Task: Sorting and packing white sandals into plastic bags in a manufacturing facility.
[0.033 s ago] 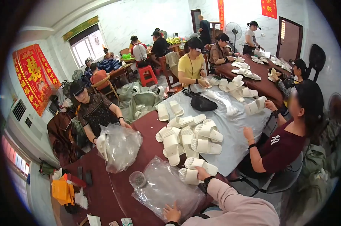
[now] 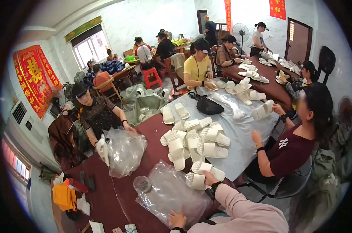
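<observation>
My left hand (image 2: 177, 218) lies with spread fingers on the near edge of a flat clear plastic bag (image 2: 170, 190). My right hand (image 2: 210, 178) has its fingers closed on a cream slipper (image 2: 196, 181) at the near end of the slipper pile, just right of the bag. Against that slipper lies another cream slipper (image 2: 207, 169). Beyond them is a loose heap of matching slippers (image 2: 194, 144) with textured footbeds and broad straps. A round clear tub (image 2: 141, 184) stands at the bag's left edge.
Across the dark red table (image 2: 144, 134), a co-worker holds a plastic bag (image 2: 125, 149) and a slipper (image 2: 103, 150). Another at right holds a slipper (image 2: 263, 110) over the pale sheet (image 2: 246, 134). A black pouch (image 2: 209, 105) and orange bags (image 2: 64, 197) also lie there.
My hands stay almost in place; the slipper at my right hand has shifted very slightly right. The slipper held by the co-worker at left has turned a little.
</observation>
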Demonstrator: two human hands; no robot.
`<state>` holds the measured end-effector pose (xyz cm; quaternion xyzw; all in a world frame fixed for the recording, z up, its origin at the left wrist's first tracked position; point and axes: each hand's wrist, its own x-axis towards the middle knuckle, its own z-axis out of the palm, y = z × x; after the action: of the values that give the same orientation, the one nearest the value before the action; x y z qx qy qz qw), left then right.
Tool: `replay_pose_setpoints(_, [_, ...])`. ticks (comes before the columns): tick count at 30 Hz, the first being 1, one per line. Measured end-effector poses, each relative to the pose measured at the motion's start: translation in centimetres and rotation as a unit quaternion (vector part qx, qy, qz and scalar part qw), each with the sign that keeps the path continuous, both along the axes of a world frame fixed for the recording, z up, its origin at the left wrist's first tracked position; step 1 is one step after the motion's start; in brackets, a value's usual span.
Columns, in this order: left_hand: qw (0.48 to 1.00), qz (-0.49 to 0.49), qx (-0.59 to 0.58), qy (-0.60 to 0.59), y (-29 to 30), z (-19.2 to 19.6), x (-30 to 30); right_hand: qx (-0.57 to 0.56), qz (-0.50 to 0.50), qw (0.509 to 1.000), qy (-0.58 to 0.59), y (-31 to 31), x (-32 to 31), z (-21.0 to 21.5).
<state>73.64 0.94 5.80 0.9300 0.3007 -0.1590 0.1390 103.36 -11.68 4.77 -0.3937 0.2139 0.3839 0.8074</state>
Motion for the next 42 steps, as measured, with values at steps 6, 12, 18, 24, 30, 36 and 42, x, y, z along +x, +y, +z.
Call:
replay_pose_setpoints(6, [0.981,-0.167,0.088,-0.053,-0.2,1.5,3.4,0.074,-0.037,0.996,-0.03,-6.9,-1.5,3.8])
replay_pose_setpoints(12, [0.963,-0.263,0.018,0.045,0.7,3.0,4.7,0.083,0.018,0.995,0.051,-8.3,-5.2,8.7])
replay_pose_setpoints(18, [0.964,-0.26,-0.004,0.049,-0.3,2.9,5.5,-0.011,0.044,0.997,0.064,-5.8,-8.0,10.7])
replay_pose_setpoints(24, [0.968,-0.252,0.012,0.002,-0.9,1.7,4.8,0.043,0.032,0.991,0.121,-0.3,-9.3,11.8])
replay_pose_setpoints(30, [0.965,-0.257,-0.005,-0.057,-1.1,-1.0,3.5,0.037,-0.043,0.993,0.104,2.9,-9.6,6.6])
replay_pose_setpoints(36, [0.981,-0.163,-0.015,-0.106,0.2,0.5,1.8,-0.025,0.073,0.989,0.123,1.0,-7.5,2.6])
replay_pose_setpoints(42, [0.981,-0.145,0.004,-0.129,0.5,0.3,-0.9,-0.35,0.198,0.894,-0.196,1.3,-8.8,1.9])
